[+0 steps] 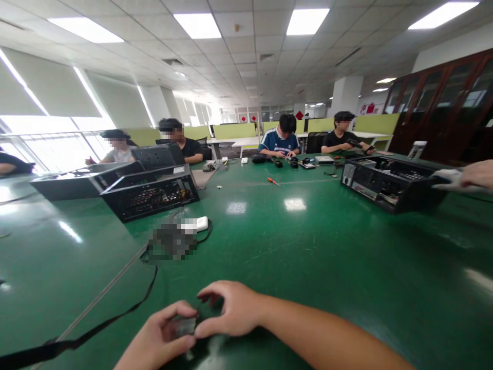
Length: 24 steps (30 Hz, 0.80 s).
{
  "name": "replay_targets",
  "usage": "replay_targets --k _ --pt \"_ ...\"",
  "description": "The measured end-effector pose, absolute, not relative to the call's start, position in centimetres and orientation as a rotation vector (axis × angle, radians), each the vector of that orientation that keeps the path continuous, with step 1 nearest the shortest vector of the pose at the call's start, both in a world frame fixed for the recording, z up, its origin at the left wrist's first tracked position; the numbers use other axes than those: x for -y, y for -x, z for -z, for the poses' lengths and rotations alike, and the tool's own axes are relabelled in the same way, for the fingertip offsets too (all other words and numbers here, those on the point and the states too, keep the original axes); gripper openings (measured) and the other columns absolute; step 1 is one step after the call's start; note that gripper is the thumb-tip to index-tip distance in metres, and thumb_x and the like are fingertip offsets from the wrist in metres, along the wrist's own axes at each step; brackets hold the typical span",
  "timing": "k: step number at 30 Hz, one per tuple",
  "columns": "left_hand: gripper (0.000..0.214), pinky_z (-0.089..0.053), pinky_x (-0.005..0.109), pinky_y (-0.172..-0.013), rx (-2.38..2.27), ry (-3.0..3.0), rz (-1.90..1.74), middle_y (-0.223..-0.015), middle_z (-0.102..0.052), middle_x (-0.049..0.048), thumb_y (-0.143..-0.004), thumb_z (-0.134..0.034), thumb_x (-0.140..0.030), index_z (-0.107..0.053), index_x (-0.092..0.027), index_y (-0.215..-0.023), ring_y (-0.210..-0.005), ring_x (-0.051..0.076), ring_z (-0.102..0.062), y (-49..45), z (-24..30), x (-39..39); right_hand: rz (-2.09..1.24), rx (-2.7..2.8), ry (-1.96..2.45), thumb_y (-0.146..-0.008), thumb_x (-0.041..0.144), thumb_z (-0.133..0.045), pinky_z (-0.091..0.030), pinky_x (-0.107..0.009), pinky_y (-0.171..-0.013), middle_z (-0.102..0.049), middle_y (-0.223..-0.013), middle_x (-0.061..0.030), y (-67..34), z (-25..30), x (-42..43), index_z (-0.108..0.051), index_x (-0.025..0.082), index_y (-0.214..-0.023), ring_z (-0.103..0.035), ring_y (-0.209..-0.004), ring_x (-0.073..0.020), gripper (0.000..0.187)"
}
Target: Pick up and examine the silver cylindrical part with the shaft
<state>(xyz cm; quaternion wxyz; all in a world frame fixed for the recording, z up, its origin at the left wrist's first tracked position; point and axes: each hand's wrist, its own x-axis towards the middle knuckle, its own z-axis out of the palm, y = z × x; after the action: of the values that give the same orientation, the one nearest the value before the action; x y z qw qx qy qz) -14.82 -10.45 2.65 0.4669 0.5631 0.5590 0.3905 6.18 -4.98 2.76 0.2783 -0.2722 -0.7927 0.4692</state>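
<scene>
Near the bottom of the head view, my left hand (164, 329) is closed around a small grey block-like part (185, 327), gripped between thumb and fingers. Its exact kind is too blurred to make out. From the right, my right hand (234, 311) reaches across, thumb close to the part's edge and index finger curved above it. A gap shows between that hand's thumb and fingers, with nothing visible in it. Both hands are just above the green tabletop (308, 277).
A black strap (115, 314) crosses the left side toward a blurred dark item (173, 241) and a white box (201, 223). Open computer cases (150, 198) stand left, another computer case (385, 180) right, by a gloved hand (450, 179). An orange screwdriver (273, 181) lies mid-table. Several people sit around.
</scene>
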Motion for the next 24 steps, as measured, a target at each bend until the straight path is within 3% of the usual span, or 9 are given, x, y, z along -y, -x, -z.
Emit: replay_targets --k 2,4,8,14,18,24 --pt "0.033 -0.048 0.026 -0.060 -1.247 -1.377 -0.849 -0.071 -0.062 -0.0004 -0.059 -0.083 -0.027 -0.065 -0.018 -0.085 -0.065 0.017 -0.059 10.2 -3.2 9.2 -1.330 1.979 0.798 -0.074 0.043 -0.072 -0.053 -0.030 -0.078 -0.064 -0.115 -0.0079 -11.0 -2.7 4.5 -0.058 0.020 -0.125 -0.064 -0.094 -0.0209 0.058" --pt "0.033 -0.048 0.026 -0.065 -1.124 -1.380 -0.830 -0.076 -0.064 -0.0002 -0.060 -0.082 -0.018 -0.062 -0.017 -0.086 -0.070 0.017 -0.061 5.6 -3.5 7.6 -1.322 1.827 0.854 -0.082 0.039 -0.065 -0.054 -0.030 -0.072 -0.064 -0.112 -0.0089 -15.4 -2.4 3.9 -0.059 0.020 -0.122 -0.064 -0.090 -0.0202 0.045" --pt "0.037 -0.049 0.028 -0.068 -1.063 -1.474 -0.882 -0.075 -0.066 0.0012 -0.055 -0.080 -0.010 -0.061 -0.015 -0.087 -0.070 0.018 -0.063 -0.4 -3.1 3.7 -1.109 1.652 0.879 -0.089 0.022 -0.055 -0.052 -0.032 -0.076 -0.067 -0.102 -0.0095 -21.2 -1.0 2.4 -0.064 0.025 -0.112 -0.064 -0.096 -0.0210 0.024" --pt "0.037 -0.050 0.029 -0.067 -1.060 -1.477 -0.971 -0.077 -0.068 0.0025 -0.058 -0.082 -0.017 -0.060 -0.015 -0.088 -0.070 0.019 -0.066 -1.1 -0.2 0.1 -1.192 1.649 0.875 -0.076 0.005 -0.061 -0.050 -0.028 -0.071 -0.069 -0.094 -0.0095 -22.3 0.9 0.5 -0.063 0.019 -0.114 -0.066 -0.082 -0.0166 0.040" --pt "0.037 -0.050 0.029 -0.069 -1.067 -1.468 -0.937 -0.078 -0.069 0.0031 -0.059 -0.081 -0.017 -0.058 -0.015 -0.089 -0.072 0.020 -0.066 -0.8 0.6 0.2 -1.271 1.657 0.885 -0.068 -0.005 -0.049 -0.049 -0.021 -0.064 -0.067 -0.091 -0.0053 -21.0 1.8 0.6 -0.061 0.017 -0.111 -0.063 -0.074 -0.0107 0.050" --pt "0.035 -0.047 0.026 -0.063 -1.065 -1.437 -0.983 -0.076 -0.065 0.0004 -0.060 -0.080 -0.018 -0.058 -0.016 -0.088 -0.069 0.017 -0.063 -0.4 -0.1 -0.3 -1.141 1.729 1.044 -0.065 -0.001 -0.058 -0.045 -0.016 -0.053 -0.059 -0.102 -0.0078 -21.3 1.8 1.2 -0.048 0.021 -0.131 -0.060 -0.069 -0.0085 0.071"
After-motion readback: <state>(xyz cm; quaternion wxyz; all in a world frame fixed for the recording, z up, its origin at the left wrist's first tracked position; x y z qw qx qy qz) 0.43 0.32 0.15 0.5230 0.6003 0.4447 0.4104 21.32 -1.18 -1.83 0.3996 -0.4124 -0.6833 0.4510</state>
